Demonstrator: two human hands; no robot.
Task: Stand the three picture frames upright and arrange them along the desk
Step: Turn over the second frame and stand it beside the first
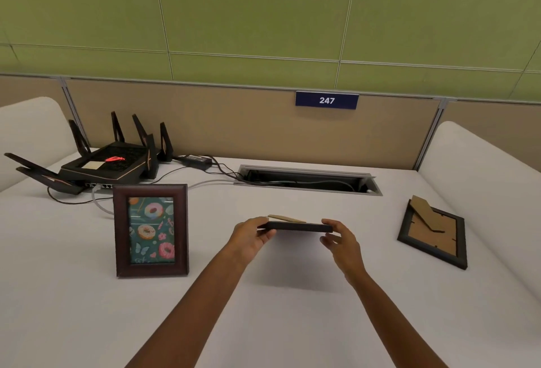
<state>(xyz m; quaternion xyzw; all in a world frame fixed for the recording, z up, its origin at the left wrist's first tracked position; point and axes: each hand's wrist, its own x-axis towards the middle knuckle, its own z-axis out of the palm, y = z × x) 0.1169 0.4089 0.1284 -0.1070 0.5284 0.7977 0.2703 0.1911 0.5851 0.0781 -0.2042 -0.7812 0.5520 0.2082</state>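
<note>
A dark brown picture frame with a doughnut picture stands upright on the white desk, left of centre. A second, black frame is held level above the desk's middle, seen edge-on, its cardboard stand on top. My left hand grips its left end and my right hand grips its right end. A third black frame lies face down at the right, its cardboard back and stand showing.
A black router with several antennas and its cables sits at the back left. An open cable tray is cut into the desk's back edge. A beige partition with a "247" sign closes the back; white side panels flank the desk.
</note>
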